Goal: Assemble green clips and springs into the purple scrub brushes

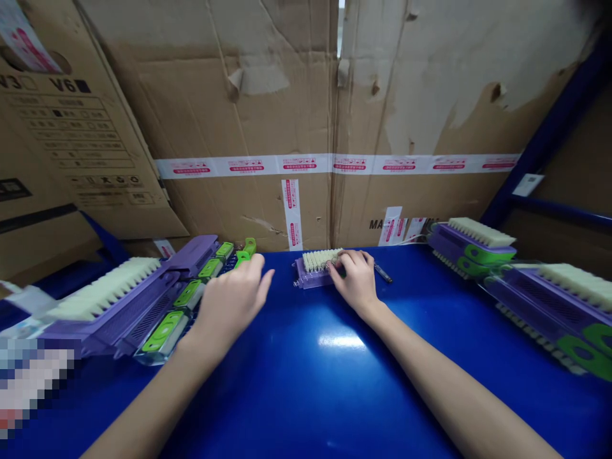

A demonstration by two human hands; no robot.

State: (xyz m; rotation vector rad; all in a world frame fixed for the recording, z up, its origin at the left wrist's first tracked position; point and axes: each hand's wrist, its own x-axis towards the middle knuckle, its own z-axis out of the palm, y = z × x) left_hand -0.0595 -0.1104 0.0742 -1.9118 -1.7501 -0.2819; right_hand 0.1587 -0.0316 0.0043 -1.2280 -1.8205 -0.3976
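My right hand (356, 277) lies with bent fingers on the right end of a small purple plastic part (313, 280), which carries a cream, toothed-edged block (318, 259). Thin wire loops show by the fingertips; whether the fingers pinch them is unclear. Just right of that hand lies a dark slim pen-like tool (383, 273). Over on the left, my left hand (232, 299) is slightly blurred, its thumb apart from the fingers. It is beside bright green clip-like pieces (249, 246), partly hidden behind the fingers, and I see nothing held in it.
On the left are stacked purple parts with cream blocks (108, 287) and a row of green-topped clear pieces (189, 293). More purple-and-green units (471, 248) stand at the right on the blue table (296, 389). Cardboard (248, 115) walls the back; a blue post (530, 134) rises right.
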